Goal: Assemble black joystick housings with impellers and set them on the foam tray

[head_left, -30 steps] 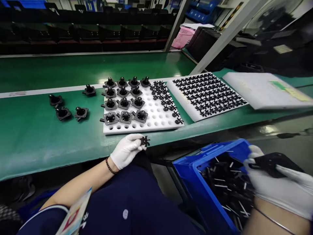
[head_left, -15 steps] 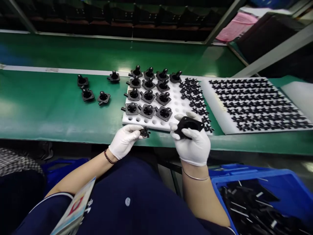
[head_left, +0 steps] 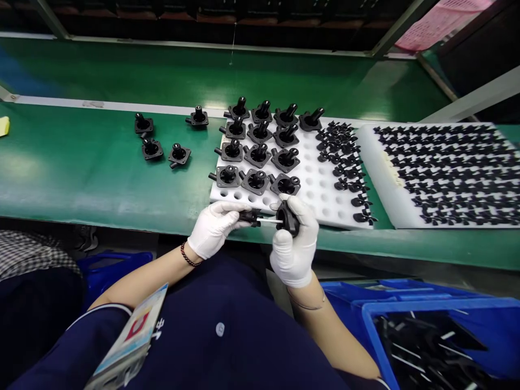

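Observation:
My left hand point(head_left: 214, 227), in a white glove, pinches a small black impeller point(head_left: 251, 216) by its shaft end. In my right hand point(head_left: 296, 244), also gloved, a black pump housing point(head_left: 288, 219) is gripped on its side, its opening turned toward the left hand. A thin white rod point(head_left: 268, 220) runs between the impeller and the housing. Just beyond my hands lies a white foam tray point(head_left: 325, 189). Rows of black housings point(head_left: 257, 180) stand on its left part, and loose black impellers point(head_left: 341, 146) lie along its right side.
Several housings point(head_left: 179, 155) stand on the green bench point(head_left: 81, 179) left of the tray. To the right, a second foam tray point(head_left: 376, 179) holds rows of impellers. A blue bin point(head_left: 368, 311) with black parts sits below the bench at right. A pink basket point(head_left: 441, 24) is at the back right.
My right hand has turned the housing onto its side and brought it left, close to the impeller. The white rod now shows between them. The camera view has shifted slightly.

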The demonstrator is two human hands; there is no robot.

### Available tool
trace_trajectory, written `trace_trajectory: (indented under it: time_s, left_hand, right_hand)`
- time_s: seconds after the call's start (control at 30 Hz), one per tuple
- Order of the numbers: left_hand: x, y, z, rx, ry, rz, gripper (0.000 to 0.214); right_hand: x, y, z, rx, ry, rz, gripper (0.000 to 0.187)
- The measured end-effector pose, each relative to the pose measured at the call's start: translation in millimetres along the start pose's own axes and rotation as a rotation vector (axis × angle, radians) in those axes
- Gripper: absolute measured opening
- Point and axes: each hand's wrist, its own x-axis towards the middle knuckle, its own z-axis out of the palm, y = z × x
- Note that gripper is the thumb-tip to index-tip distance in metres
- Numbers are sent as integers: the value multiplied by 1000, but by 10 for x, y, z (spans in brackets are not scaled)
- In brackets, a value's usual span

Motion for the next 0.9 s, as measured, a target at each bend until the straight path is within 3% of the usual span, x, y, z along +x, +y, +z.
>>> trace_trajectory:
  time_s: [0.33,0.6,0.9]
  left_hand:
    - [5,-15,-83,161,7,133,49]
    - [-20,124,-95,256,-88,106,52]
    - [-97,92,-42,355,-4,144,54]
  right_hand:
    - [74,36,21,-135,-53,-104,61]
    - [-11,99,24,-69,-45,-72,61]
    - [-64,77,69,-67,-12,20,56]
